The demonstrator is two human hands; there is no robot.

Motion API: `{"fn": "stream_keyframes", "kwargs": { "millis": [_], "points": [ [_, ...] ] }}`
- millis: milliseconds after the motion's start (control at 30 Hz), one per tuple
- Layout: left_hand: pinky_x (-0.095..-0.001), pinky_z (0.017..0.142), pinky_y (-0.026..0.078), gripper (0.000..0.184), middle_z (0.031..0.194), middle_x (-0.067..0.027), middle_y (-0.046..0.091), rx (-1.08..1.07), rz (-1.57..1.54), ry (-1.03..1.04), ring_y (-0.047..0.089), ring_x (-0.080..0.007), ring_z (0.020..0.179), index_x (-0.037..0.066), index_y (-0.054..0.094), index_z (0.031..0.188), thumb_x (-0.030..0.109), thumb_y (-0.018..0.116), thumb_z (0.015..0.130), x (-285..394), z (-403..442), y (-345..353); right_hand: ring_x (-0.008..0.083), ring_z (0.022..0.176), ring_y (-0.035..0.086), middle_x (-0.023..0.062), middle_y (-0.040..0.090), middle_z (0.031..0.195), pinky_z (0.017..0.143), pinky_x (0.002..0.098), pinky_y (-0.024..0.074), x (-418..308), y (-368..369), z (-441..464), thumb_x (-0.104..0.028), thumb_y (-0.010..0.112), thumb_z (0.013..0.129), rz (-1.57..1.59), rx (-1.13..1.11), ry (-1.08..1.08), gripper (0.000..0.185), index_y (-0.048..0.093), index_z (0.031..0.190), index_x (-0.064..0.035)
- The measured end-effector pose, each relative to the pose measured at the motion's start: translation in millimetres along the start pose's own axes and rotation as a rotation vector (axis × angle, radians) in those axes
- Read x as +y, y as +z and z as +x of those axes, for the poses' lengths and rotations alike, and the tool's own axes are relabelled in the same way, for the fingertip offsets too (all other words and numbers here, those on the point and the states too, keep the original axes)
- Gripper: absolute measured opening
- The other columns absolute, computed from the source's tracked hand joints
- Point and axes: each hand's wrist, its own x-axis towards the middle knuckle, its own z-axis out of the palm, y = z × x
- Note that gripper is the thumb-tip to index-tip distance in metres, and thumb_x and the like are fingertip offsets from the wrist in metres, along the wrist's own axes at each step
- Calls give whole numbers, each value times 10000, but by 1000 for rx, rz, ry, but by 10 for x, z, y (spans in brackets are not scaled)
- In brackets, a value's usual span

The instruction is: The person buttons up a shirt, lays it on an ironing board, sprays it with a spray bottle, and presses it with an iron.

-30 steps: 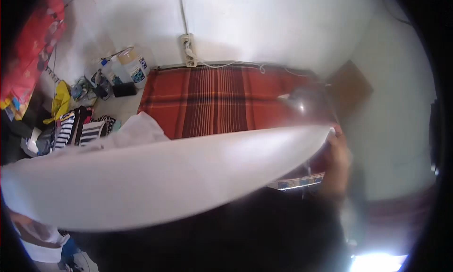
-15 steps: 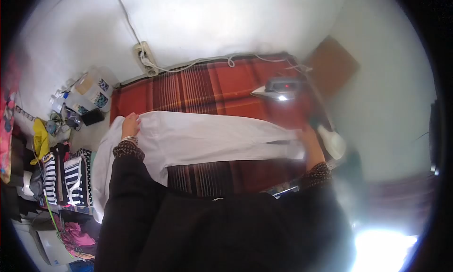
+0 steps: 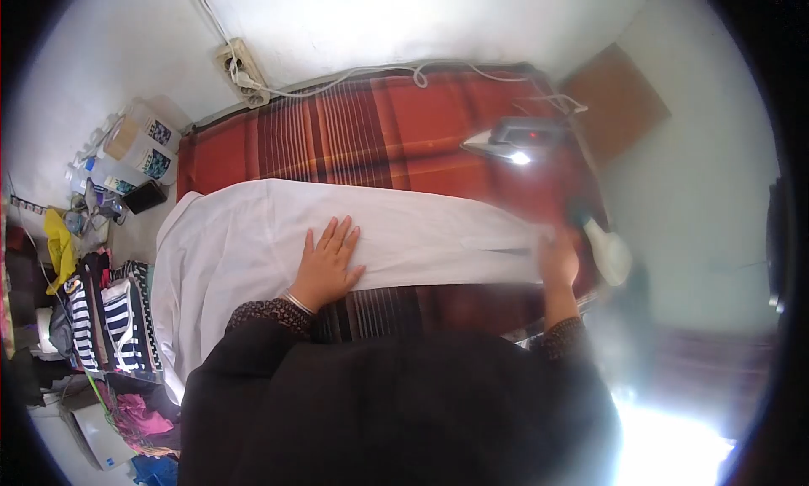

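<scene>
A white long-sleeved shirt (image 3: 413, 233) lies over the red and dark plaid cloth (image 3: 227, 149), one sleeve stretched out to the right. My left hand (image 3: 330, 263) rests flat on the upper part of that sleeve, fingers spread. At the sleeve's far end, beside the cuff slit, my right hand (image 3: 558, 263) is closed on the cuff; its fingertips are slightly blurred. Beyond the sleeve, a clothes iron (image 3: 527, 136) sits on the plaid cloth with its tip pointing left. Just right of my right hand lies a white bottle (image 3: 611, 254) with a green top.
A cord runs along the wall to a power strip (image 3: 243, 73). White jugs (image 3: 143, 153) and a dark phone (image 3: 145, 198) stand at the left. Folded striped clothes (image 3: 118, 322) are stacked nearer me. A brown board (image 3: 619, 102) lies at the back right.
My left hand has let go of the shirt's shoulder area and moved right and toward me, now flat on the sleeve. My right hand stays at the cuff. The view has shifted slightly.
</scene>
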Motion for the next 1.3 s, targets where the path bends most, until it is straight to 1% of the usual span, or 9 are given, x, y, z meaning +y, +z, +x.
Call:
{"fn": "stream_keyframes", "kwargs": {
  "millis": [333,400,600,800,867,933,1000,1100,1300],
  "points": [
    [-586,1056,140,715,1494,-138,184,-86,82,-130,152,-328,1379,80,276,1410,465,469,838,-250,92,2,352,1044,526,121,541,1100,851,494,437,-46,-56,-142,-274,578,827,-192,149,-177,346,548,1149,-149],
    [-565,1077,105,726,1513,-104,147,-114,119,-200,115,-293,1396,112,248,1429,491,450,845,-191,70,-15,364,1212,400,153,476,1235,965,516,352,-11,114,-356,-279,560,837,57,76,-481,416,511,1222,-130],
    [-579,1071,104,723,1511,-113,149,-238,96,-64,123,-300,1394,111,248,1429,488,445,844,171,-139,26,367,1353,202,195,272,1433,1090,496,195,-178,-3,-693,-288,517,860,-102,-225,-541,552,373,1368,-127],
    [-585,1067,104,714,1509,-114,153,-165,66,-82,128,-301,1393,112,260,1426,482,450,846,57,-223,43,373,1280,329,182,361,1382,1064,469,265,204,-24,-515,-248,534,833,126,-226,-596,462,486,1265,-90],
    [-592,1059,130,706,1504,-117,170,-153,91,-114,146,-310,1387,115,273,1421,468,470,843,107,-296,64,368,1215,410,172,434,1325,1023,463,331,485,-21,-98,-205,548,812,102,175,-630,416,531,1213,-98],
    [-597,1052,148,700,1500,-119,180,-157,77,-86,157,-313,1383,117,284,1416,463,481,840,214,-367,62,366,1174,459,184,515,1228,987,472,369,505,-236,311,-192,583,782,-76,341,-311,487,495,1257,-129],
    [-602,1045,166,694,1497,-121,190,-143,64,-50,168,-317,1379,119,295,1411,458,491,837,284,-418,39,348,1137,503,184,568,1149,957,469,398,783,-188,800,-200,605,753,-213,71,47,566,450,1296,-166],
    [-608,1033,193,679,1492,-118,204,-165,82,-31,186,-320,1373,123,322,1397,455,502,833,319,-503,18,339,1087,547,175,592,1112,933,445,425,872,-115,1091,-200,625,725,-340,-185,53,648,402,1334,-183],
    [-606,1031,201,630,1477,-125,244,-219,64,-141,229,-313,1359,116,371,1367,427,515,839,66,-726,-215,318,1039,578,169,595,1113,875,391,457,666,-584,856,-201,645,715,-11,-18,-274,617,455,1301,-187]
  ]
}}
